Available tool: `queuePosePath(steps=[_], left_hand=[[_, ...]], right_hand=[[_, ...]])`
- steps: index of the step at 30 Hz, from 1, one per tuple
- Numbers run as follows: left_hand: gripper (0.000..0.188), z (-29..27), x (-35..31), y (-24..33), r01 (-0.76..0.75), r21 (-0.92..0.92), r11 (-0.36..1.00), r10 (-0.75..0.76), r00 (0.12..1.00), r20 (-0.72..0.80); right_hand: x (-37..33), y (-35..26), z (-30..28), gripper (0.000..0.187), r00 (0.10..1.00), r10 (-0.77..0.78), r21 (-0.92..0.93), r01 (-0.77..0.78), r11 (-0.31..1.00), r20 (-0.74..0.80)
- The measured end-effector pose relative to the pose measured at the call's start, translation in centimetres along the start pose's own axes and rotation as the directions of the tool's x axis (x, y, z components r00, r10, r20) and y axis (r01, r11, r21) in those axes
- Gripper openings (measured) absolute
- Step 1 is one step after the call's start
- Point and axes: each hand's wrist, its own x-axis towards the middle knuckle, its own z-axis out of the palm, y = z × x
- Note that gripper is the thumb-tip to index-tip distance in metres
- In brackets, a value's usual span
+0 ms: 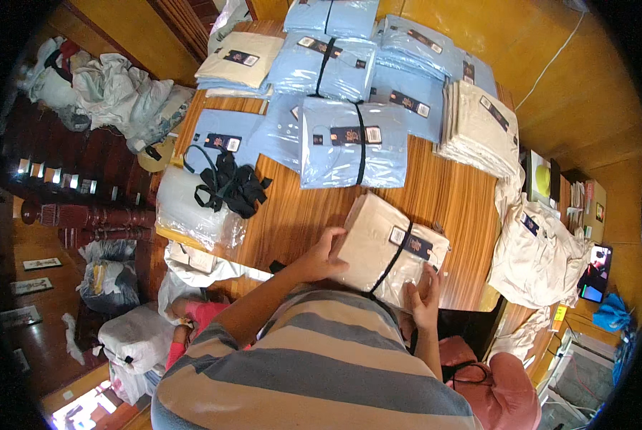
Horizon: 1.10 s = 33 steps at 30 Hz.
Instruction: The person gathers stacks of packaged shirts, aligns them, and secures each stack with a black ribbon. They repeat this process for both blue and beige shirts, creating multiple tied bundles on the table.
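At the near edge of the wooden table lies a bundle of folded beige garments (374,240), wrapped in clear plastic, with a dark tag on top. A black strap (392,269) runs around its middle. My left hand (326,256) grips the bundle's left side, thumb on top and the other fingers along the edge. At the lower right corner my right hand (424,295) holds the same bundle with bent fingers near the plastic. Just beyond it sits a strapped bundle of light blue garments (335,158) in shiny plastic. The undersides of the hands are hidden.
More blue packs (321,68) and a beige stack (481,129) crowd the table's far side. Black straps (227,183) lie on clear plastic bags (192,208) at left. A loose beige garment (532,247) and a phone (597,272) are at right. Someone in pink (493,383) is close by.
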Motion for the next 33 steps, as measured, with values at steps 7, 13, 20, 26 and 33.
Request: queuePosePath(steps=[7,13,20,26,33], left_hand=[[0.036,-15.8,3.0,8.7,-0.087,-0.102,0.991,0.066,0.979,-0.193],[0.055,-30.5,19.8,12.0,-0.303,0.366,0.880,0.473,0.639,-0.606],[0.074,-34.9,28.8,16.3,0.155,0.508,0.848,0.265,0.706,-0.657],[0.061,-33.2,27.1,16.2,-0.057,0.364,0.930,0.288,0.729,-0.621],[0.052,-31.1,23.9,16.7,-0.485,0.402,0.777,0.628,0.565,-0.534]], right_hand=[[11.1,-7.7,2.3,0.036,0.926,-0.376,-0.558,0.299,0.774,-0.026],[30.8,-13.8,12.8,0.043,0.940,-0.333,-0.168,0.341,0.925,0.074],[49.7,-15.1,22.7,0.093,0.904,0.262,-0.342,-0.141,0.929,0.338],[49.1,-13.3,23.5,0.079,0.883,0.225,-0.218,-0.144,0.965,0.412],[43.4,-19.3,22.4,0.063,0.929,-0.193,0.070,0.180,0.981,0.317]])
